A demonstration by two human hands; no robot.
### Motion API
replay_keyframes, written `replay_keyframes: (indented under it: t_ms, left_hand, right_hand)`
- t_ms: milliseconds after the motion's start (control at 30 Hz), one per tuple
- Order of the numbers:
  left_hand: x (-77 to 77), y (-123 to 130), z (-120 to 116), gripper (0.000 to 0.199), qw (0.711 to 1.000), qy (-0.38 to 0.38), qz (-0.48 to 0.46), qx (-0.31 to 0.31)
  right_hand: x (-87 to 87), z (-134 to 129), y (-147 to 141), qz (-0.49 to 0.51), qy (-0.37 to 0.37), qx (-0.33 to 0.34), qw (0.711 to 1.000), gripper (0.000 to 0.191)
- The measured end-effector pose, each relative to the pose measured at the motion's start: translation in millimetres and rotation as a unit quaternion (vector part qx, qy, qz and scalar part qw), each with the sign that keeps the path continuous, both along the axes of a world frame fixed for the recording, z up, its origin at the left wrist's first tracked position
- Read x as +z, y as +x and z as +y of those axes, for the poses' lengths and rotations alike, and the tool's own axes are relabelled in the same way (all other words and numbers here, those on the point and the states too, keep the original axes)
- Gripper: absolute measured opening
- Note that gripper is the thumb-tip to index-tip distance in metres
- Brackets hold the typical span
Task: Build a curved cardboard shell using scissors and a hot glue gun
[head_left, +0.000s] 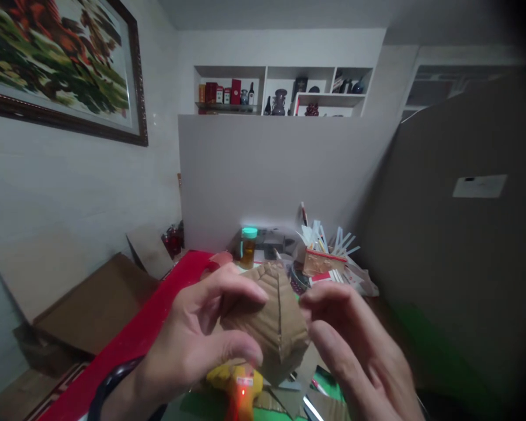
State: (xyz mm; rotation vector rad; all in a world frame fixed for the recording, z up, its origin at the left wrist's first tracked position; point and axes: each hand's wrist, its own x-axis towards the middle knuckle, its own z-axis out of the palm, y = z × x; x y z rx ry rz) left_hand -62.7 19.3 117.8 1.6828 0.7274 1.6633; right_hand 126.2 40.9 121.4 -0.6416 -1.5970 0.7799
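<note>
A folded brown cardboard piece (272,321) is held up in front of me, with pressed ridges fanning out from a raised seam down its middle. Its left side is between the thumb and fingers of my left hand (201,327), which wears a dark band at the wrist. At the right edge of the cardboard, the bent index finger and thumb of my right hand (355,339) pinch close together. Below the piece lies a yellow glue gun (241,386) with a red light glowing on it.
Behind my hands stand an amber bottle with a turquoise lid (248,248) and a cardboard box (322,263) full of white sticks. Cardboard scraps lie on a green mat (272,415). A red surface (144,321) runs along the left, beside large cardboard sheets (96,304).
</note>
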Motion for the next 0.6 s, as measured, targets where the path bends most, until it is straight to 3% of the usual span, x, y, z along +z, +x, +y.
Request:
replay_keyframes:
  t_ms: [67, 233, 600]
  left_hand:
    - [1.3, 1.0, -0.1, 0.039, 1.000, 0.005, 0.012, 0.005]
    - [0.5, 2.0, -0.9, 0.046, 0.999, 0.009, 0.050, 0.019]
    - [-7.3, 1.1, -8.6, 0.039, 0.989, 0.020, 0.128, 0.072]
  right_hand:
    - [3.4, -0.8, -4.4, -0.040, 0.026, -0.008, 0.999, 0.013]
    - [-3.1, -1.4, -9.3, -0.067, 0.053, -0.041, 0.995, 0.035]
    - [-8.1, -5.3, -14.4, -0.033, -0.019, -0.024, 0.999, 0.039]
